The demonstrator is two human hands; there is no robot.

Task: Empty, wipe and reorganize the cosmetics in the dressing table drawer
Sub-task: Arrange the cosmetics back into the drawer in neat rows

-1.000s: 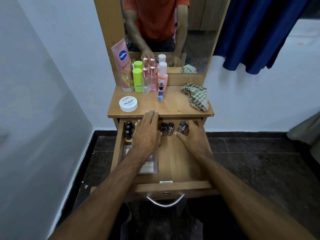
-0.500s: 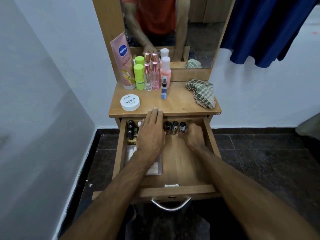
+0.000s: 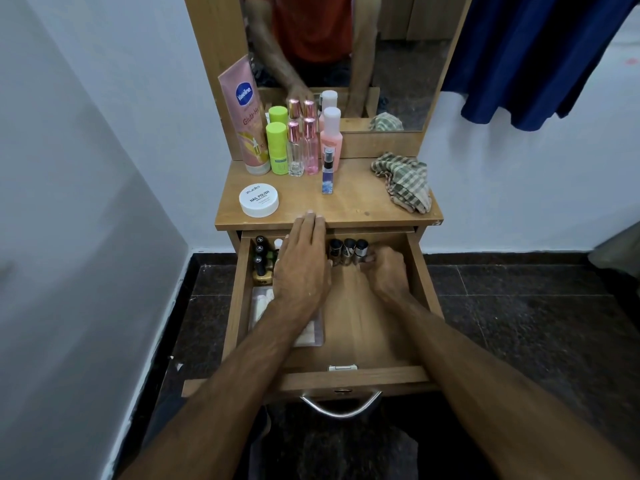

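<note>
We see the open drawer [image 3: 349, 327]: left hand [image 3: 303, 268] flat, fingers straight, reaching its far edge; right hand [image 3: 386, 275] curled, fingertips touching the nail polish bottles [image 3: 348, 249] at far right, grip unclear.

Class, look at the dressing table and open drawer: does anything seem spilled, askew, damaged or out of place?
Nothing looks spilled or broken. The one untidy item is the checked cloth, lying crumpled at the tabletop's right edge. The bottles by the mirror stand upright, and the nail polishes stand in a row at the back of the drawer.
</note>
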